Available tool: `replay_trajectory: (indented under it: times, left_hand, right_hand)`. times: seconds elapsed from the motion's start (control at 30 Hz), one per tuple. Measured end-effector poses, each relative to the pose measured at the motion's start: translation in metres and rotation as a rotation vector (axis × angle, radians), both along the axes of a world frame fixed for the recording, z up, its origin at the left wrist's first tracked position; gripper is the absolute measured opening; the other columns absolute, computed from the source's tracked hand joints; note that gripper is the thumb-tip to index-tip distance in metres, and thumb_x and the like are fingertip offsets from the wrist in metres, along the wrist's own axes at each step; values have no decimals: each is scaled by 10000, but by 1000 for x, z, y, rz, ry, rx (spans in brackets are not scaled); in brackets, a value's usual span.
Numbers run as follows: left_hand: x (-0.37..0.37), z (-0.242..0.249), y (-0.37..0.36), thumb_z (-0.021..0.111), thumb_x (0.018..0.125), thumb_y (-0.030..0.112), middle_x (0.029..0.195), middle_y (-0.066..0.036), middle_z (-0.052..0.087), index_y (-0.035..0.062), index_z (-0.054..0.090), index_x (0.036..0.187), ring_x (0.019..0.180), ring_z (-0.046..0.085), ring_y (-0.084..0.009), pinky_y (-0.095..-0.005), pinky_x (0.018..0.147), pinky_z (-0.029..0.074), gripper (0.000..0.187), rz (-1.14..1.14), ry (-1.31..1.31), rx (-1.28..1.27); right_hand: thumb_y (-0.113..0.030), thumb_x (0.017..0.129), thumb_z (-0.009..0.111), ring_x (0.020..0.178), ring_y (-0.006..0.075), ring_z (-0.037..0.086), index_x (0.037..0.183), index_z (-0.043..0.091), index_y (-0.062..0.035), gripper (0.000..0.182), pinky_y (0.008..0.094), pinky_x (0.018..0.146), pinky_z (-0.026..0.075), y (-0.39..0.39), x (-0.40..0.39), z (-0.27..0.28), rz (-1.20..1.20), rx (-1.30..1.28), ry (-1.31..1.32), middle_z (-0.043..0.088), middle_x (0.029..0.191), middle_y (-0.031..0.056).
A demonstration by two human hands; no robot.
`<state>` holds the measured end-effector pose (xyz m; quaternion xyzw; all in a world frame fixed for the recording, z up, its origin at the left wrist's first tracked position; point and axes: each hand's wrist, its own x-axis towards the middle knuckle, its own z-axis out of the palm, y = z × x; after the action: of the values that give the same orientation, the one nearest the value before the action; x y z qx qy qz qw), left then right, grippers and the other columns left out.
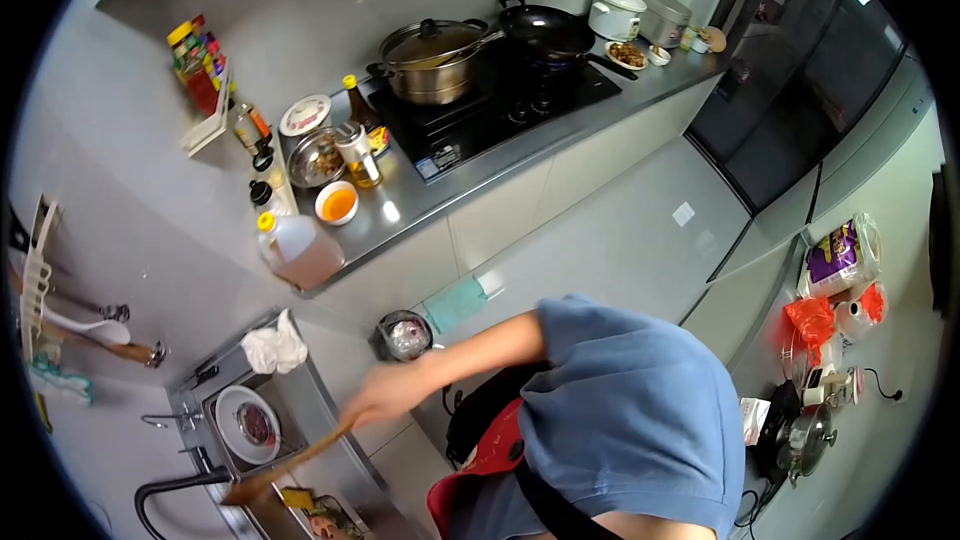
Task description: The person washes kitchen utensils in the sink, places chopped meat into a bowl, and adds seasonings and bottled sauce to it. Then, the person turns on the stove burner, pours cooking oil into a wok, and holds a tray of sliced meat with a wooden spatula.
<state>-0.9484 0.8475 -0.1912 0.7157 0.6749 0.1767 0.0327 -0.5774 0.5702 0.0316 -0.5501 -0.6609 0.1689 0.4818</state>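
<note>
My right hand [385, 397] reaches left from a blue sleeve and is closed around the handle of a wooden spatula [305, 455]. The spatula slants down over the sink [345, 465], its broad end near the black faucet [180, 485]. A white basin [228, 410] sits in the sink with a reddish, patterned item inside that I cannot make out. Close by the spatula is a yellow sponge [297, 497]. A white cloth [275, 345] hangs over the sink's upper corner. My left hand is out of view.
Along the counter stand a lidded steel pot [432, 75], a black wok [547, 32], a yellow-capped jug [302, 250] and a bowl of orange liquid [337, 203]. A trash bin [405, 335] stands on the floor. Bags and a glass-lidded pot [806, 440] occupy the right-hand side.
</note>
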Motion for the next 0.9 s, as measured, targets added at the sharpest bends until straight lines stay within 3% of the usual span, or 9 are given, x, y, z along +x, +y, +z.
replay_trajectory:
  times: [0.2, 0.37, 0.4, 0.43, 0.53, 0.63, 0.73, 0.8, 0.9]
  left_hand:
    - [60, 0, 4, 595, 791, 189, 1063, -224, 585, -50, 529, 1131, 967, 557, -357, -383, 858, 423, 421, -103, 64, 151]
    - [132, 9, 6, 622, 771, 180, 1055, -235, 582, -52, 540, 1114, 977, 556, -358, -387, 864, 423, 423, -178, 85, 169]
    - [120, -33, 24, 633, 767, 197, 1079, -223, 581, -35, 535, 1131, 986, 559, -348, -402, 866, 423, 443, -346, -78, 441]
    - [128, -33, 9, 632, 764, 194, 1092, -212, 583, -22, 523, 1153, 979, 568, -326, -405, 864, 427, 458, -156, -58, 52]
    - [214, 49, -70, 587, 754, 115, 1092, -204, 584, 3, 528, 1163, 983, 572, -301, -369, 879, 427, 428, -115, -277, -85]
    - [239, 53, -93, 602, 715, 172, 1109, -219, 561, 34, 541, 1159, 1064, 528, -310, -378, 925, 390, 469, -79, -258, -90]
    - [258, 48, -106, 612, 721, 239, 1088, -205, 556, 59, 575, 1086, 1065, 496, -344, -401, 936, 385, 409, 13, -218, -73]
    - [254, 54, -117, 612, 727, 239, 1083, -197, 551, 64, 576, 1084, 1070, 492, -339, -391, 938, 384, 399, 82, -301, -66]
    - [235, 51, -115, 599, 748, 219, 1090, -193, 538, 61, 578, 1078, 1073, 485, -342, -392, 931, 388, 367, 117, -364, -91]
  right_hand:
    - [-252, 918, 492, 566, 71, 500, 1120, 558, -63, 284, 249, 507, 432, -237, 136, 64, -670, -277, 439, 525, 638, 4]
    - [-363, 909, 492, 447, 39, 393, 1089, 542, -79, 340, 187, 377, 250, -377, 240, 74, -1308, 36, 710, 454, 576, -34]
    - [-396, 904, 488, 433, 38, 368, 1093, 543, -84, 368, 194, 364, 233, -408, 275, 61, -1305, 80, 723, 462, 583, -28]
    - [-397, 908, 470, 430, 29, 353, 1123, 535, -71, 395, 177, 354, 227, -422, 307, 63, -1373, 107, 712, 469, 608, -26]
    - [-347, 920, 448, 433, 1, 275, 1187, 487, -19, 424, 146, 343, 184, -488, 434, 35, -1156, 301, 986, 473, 692, -32]
    - [-203, 924, 476, 423, 25, 211, 1201, 466, 11, 350, 178, 335, 157, -531, 572, 0, -1293, 285, 1163, 317, 602, -56]
    - [-201, 921, 461, 424, 32, 213, 1132, 489, 41, 322, 190, 363, 172, -606, 702, -65, -750, 344, 1639, 333, 591, -30]
    - [-212, 906, 462, 574, 182, 471, 1137, 444, 73, 368, 276, 601, 467, -591, 707, -69, -741, 591, 1852, 524, 777, 137]
    - [-310, 892, 468, 940, 306, 529, 1170, 454, 83, 482, 399, 831, 465, -529, 655, -39, -1228, 350, 1565, 499, 1127, 216]
